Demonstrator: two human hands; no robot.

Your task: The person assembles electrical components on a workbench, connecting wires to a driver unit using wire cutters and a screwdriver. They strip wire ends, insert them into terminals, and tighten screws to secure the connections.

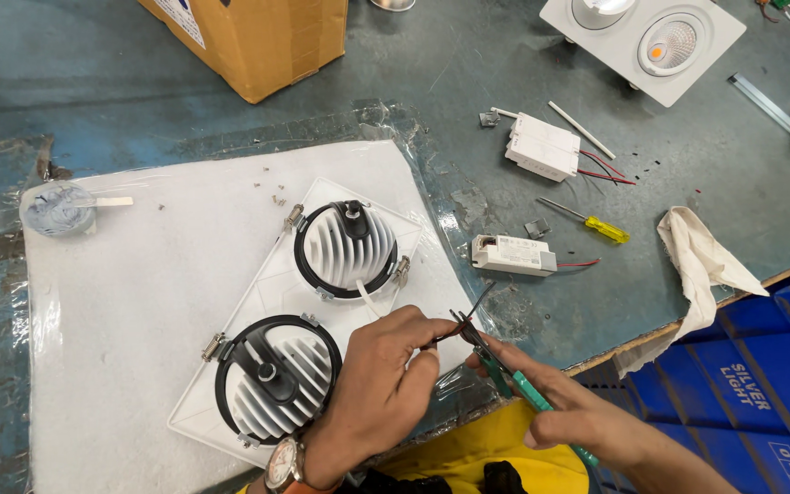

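Note:
A white twin downlight fixture lies face down on a white foam pad, showing two ribbed heat sinks in black rings. My left hand, with a wristwatch, pinches thin red and black wires that come from the fixture, just off its right edge. My right hand grips green-handled pliers, whose jaws meet the wires beside my left fingertips.
Two white driver boxes, a yellow-handled screwdriver and a cloth lie on the grey bench to the right. A second twin downlight sits face up at the back, a cardboard box at back left, a small paste cup on the pad's left, blue crates at lower right.

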